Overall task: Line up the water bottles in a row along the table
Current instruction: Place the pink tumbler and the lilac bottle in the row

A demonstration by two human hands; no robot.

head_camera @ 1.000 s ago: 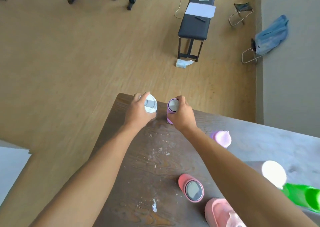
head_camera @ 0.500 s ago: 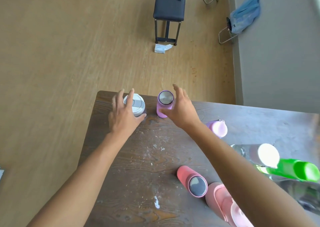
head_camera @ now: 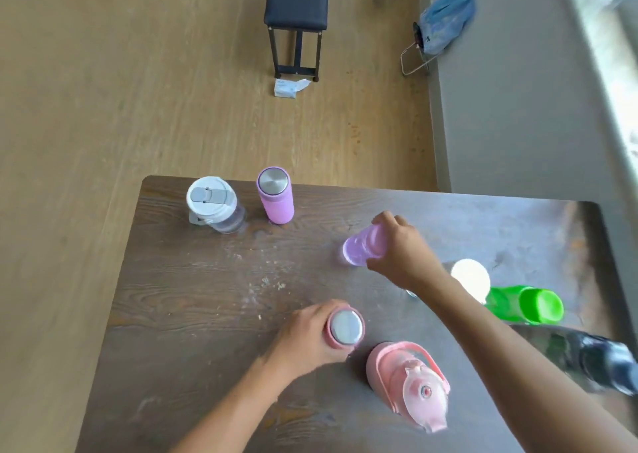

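Wooden table (head_camera: 193, 300): left hand (head_camera: 307, 337) grips pink flask (head_camera: 345, 328), right hand (head_camera: 402, 252) lilac bottle (head_camera: 362, 247).

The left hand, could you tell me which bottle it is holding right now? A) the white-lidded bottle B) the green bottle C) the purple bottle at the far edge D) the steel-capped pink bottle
D: the left hand is wrapped around the steel-capped pink bottle, while the right hand grips a lilac bottle.

Dark wood-grain table (head_camera: 193, 300) with drinking bottles standing on it.
Upper left: white-lidded clear cup (head_camera: 214, 204) beside lilac steel-capped bottle (head_camera: 275, 195); lower right: pink handled jug (head_camera: 407, 383), bright green bottle (head_camera: 524, 304).
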